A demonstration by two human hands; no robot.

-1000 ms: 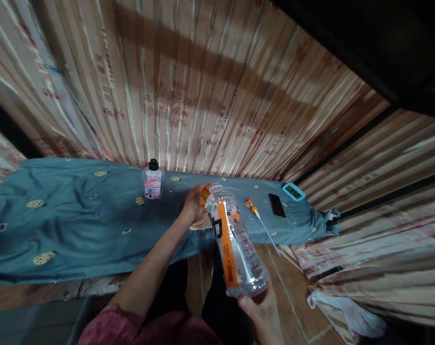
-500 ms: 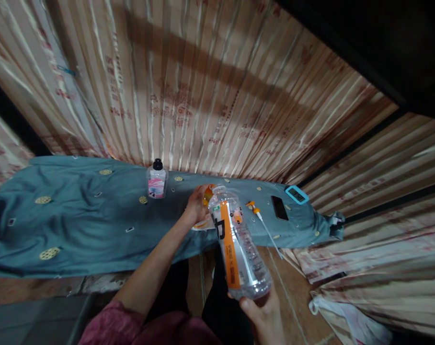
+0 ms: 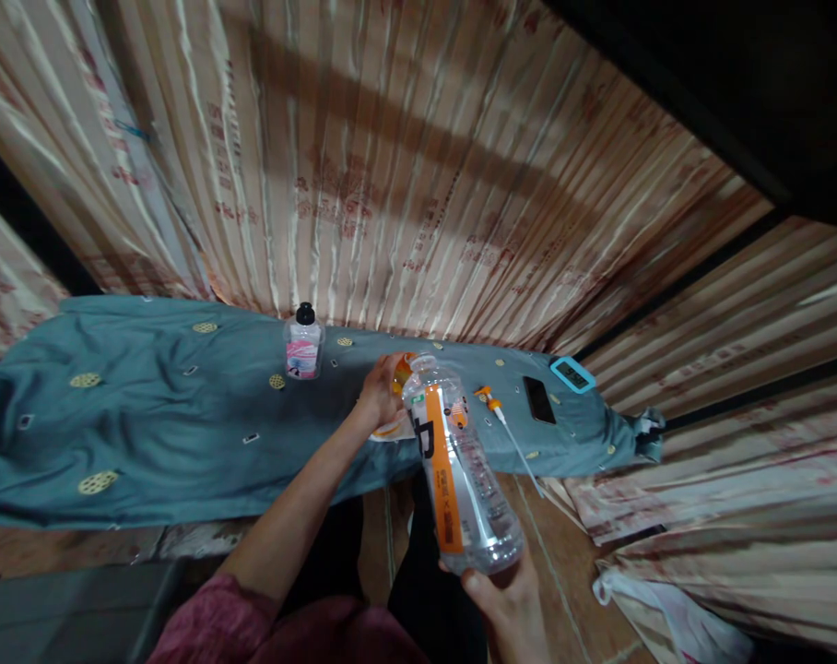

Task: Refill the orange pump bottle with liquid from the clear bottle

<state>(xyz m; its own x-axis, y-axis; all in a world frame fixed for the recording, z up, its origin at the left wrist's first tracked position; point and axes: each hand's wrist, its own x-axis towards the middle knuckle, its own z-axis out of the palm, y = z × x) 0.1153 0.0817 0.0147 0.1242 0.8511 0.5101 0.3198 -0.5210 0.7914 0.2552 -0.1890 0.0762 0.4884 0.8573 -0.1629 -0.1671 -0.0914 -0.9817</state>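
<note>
Nearest to me, my right hand [image 3: 505,599] is closed around the base of a large clear plastic bottle [image 3: 456,461], which is tipped forward so that its neck end points at the front edge of the table covered with a teal cloth [image 3: 148,443]. The bottle carries an orange label strip, and only a little water shows pooled near the base, so I judge it light, thin-walled and liable to dent if squeezed hard. The smooth plastic could slip, so the base hold looks marginal to me; the ribbed mid-body beside the label would be the firmer place to grip. Further out, my left hand [image 3: 379,392] is curled around something orange [image 3: 399,373] at the bottle's mouth. I cannot tell whether that is a cap or the top of a second container. A pale rounded piece [image 3: 391,429] lies just under that hand at the front edge of the cloth. To the right on the cloth lie a small orange-tipped tool with a white cord [image 3: 501,420], a dark phone [image 3: 538,399] and, near the right end, a turquoise-framed device [image 3: 571,374]. Toward the rear edge stands a small bottle with a black cap [image 3: 302,346], upright, well apart from both hands. A striped curtain [image 3: 405,184] hangs behind the table.
</note>
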